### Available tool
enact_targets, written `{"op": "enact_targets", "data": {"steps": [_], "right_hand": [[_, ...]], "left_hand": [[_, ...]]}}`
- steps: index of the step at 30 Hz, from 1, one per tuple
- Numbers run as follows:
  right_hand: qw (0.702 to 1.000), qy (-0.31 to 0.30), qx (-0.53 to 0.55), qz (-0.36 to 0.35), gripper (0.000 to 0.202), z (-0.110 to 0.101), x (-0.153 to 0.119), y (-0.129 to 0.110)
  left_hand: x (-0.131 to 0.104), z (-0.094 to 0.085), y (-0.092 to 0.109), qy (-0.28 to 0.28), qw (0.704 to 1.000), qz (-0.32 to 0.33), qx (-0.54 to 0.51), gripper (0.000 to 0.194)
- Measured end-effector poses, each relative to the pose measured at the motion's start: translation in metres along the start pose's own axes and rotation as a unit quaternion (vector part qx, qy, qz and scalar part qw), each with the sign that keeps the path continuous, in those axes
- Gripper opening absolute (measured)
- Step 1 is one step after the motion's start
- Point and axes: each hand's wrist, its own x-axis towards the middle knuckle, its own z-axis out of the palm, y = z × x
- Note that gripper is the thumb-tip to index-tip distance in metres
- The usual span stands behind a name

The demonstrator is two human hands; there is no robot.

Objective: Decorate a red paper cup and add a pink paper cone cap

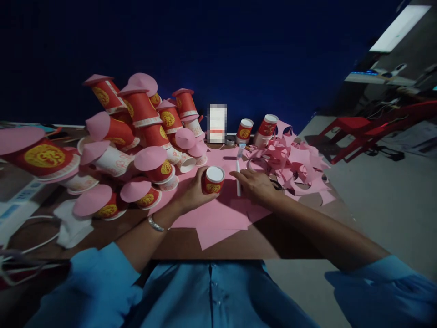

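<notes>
My left hand (199, 190) is wrapped around a red paper cup (214, 187) with a yellow emblem, its white round end facing up. To the right, my right hand (254, 183) has its fingers across a slim white tube (238, 187); the thumb is hidden. A small clear bluish piece (241, 151) lies just beyond the tube's far end. Both hands are above pink paper sheets (221, 214) on the table. To the left, several red and white paper cups with pink paper cones (150, 158) on their ends are piled up.
Cut pink paper scraps (293, 159) are heaped at the right, with black scissor-like handles (276, 184) partly under my wrist. Two cups or stacks, one a red cup (245, 132), stand at the back near a blurred phone-like screen (217, 123). A white cable (44, 241) lies left.
</notes>
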Motion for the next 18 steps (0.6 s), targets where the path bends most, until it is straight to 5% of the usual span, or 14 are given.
{"op": "enact_targets", "data": {"steps": [8, 18], "right_hand": [[0.999, -0.036, -0.027, -0.001, 0.051, 0.01, -0.024, -0.012], [0.995, -0.062, -0.047, 0.061, 0.052, 0.007, -0.024, -0.009]], "left_hand": [[-0.003, -0.002, -0.001, -0.018, 0.998, -0.019, 0.054, 0.071], [-0.004, -0.003, 0.003, -0.057, 0.998, -0.023, 0.021, 0.09]]}}
